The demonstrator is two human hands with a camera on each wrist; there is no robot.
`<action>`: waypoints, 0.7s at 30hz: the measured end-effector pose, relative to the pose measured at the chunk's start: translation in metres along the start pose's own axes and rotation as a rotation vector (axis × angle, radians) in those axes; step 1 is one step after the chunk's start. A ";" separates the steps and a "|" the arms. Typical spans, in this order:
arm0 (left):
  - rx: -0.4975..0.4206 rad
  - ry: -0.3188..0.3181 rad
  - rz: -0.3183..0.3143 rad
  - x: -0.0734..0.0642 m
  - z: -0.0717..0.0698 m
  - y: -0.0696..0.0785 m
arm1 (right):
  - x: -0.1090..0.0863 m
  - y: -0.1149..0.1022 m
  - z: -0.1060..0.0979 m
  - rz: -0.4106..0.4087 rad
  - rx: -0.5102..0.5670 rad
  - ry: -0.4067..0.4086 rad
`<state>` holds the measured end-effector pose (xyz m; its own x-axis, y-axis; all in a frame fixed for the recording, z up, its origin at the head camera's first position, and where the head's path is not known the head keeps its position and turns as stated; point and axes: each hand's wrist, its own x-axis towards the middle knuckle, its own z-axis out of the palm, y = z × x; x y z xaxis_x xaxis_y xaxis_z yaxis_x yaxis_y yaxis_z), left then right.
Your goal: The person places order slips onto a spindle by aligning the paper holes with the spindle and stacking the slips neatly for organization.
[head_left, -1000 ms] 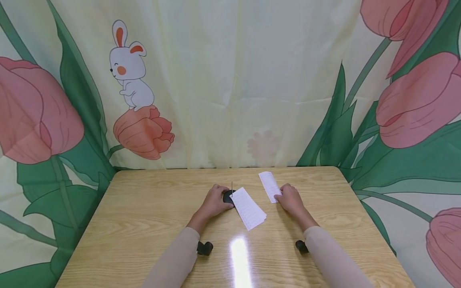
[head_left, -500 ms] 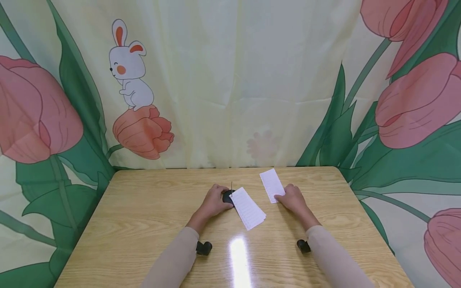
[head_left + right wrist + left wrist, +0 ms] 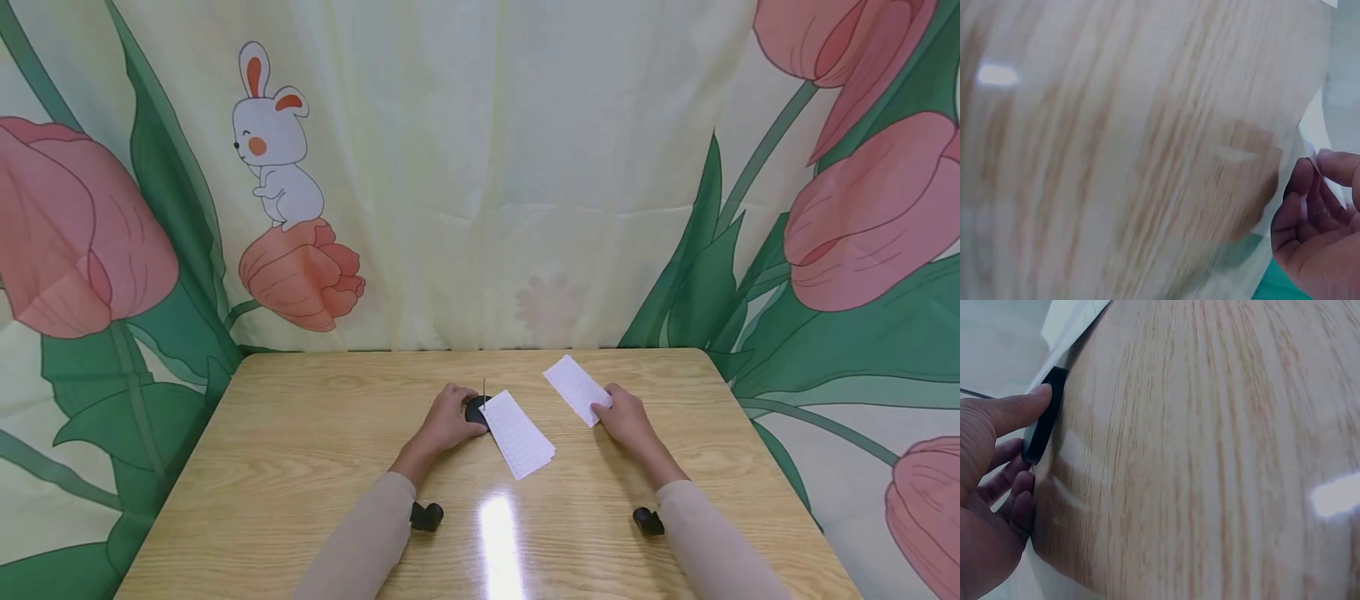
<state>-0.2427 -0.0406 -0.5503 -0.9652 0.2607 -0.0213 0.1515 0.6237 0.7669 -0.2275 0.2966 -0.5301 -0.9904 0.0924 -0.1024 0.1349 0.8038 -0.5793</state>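
Note:
My left hand (image 3: 448,419) grips the round black base (image 3: 473,411) of a receipt spike, and its thin metal rod stands upright. In the left wrist view the thumb lies on the edge of that base (image 3: 1045,422), with the fingers curled round behind. Several printed white paper slips (image 3: 517,435) lie fanned beside the base, their upper corner at the rod. To the right, my right hand (image 3: 623,417) pinches the near right end of another white paper slip (image 3: 573,386). The right wrist view shows this slip (image 3: 1315,128) between thumb and fingertips, slightly bent.
The wooden table (image 3: 300,467) carries a bright light reflection near its front. Behind its far edge hangs a curtain (image 3: 450,208) printed with tulips and a rabbit. Black wrist cameras (image 3: 427,517) sit at both sleeves.
My right hand has shifted to the right with its paper slip, which has turned to slant more and shows a wider face. The left hand and the fanned slips have stayed in place.

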 end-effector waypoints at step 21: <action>0.012 0.010 0.004 0.000 0.003 0.000 | -0.023 0.015 -0.040 -0.054 0.066 0.121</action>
<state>-0.2421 -0.0389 -0.5523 -0.9666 0.2560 -0.0113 0.1582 0.6311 0.7594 -0.2035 0.3303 -0.5042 -0.9920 0.1236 0.0264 0.0790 0.7696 -0.6337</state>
